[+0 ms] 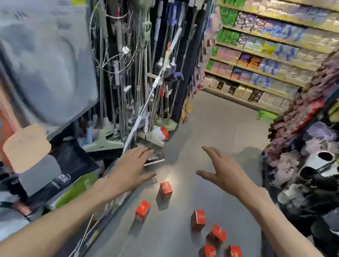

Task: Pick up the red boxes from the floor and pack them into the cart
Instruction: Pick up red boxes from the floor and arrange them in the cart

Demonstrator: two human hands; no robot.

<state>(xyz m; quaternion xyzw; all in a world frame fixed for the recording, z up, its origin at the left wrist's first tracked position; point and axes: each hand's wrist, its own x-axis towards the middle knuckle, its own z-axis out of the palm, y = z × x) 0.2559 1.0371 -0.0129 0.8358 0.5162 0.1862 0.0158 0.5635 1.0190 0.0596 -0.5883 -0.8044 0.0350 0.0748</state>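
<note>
Several small red boxes stand on the grey aisle floor below my hands. One red box (165,189) is nearest my left hand, another (143,210) lies just below it, and a third (198,219) sits to the right. More red boxes (218,233) cluster at the lower right. My left hand (132,166) hovers above the floor with fingers spread, holding nothing. My right hand (223,170) is stretched forward, fingers apart and empty. No cart is in view.
A rack of mops and poles (128,70) lines the left side, with bags (68,180) at its foot. Slippers and soft goods (319,168) fill the right shelf. Shelves of packaged goods (269,55) close the aisle's far end. A green stool (267,114) stands there.
</note>
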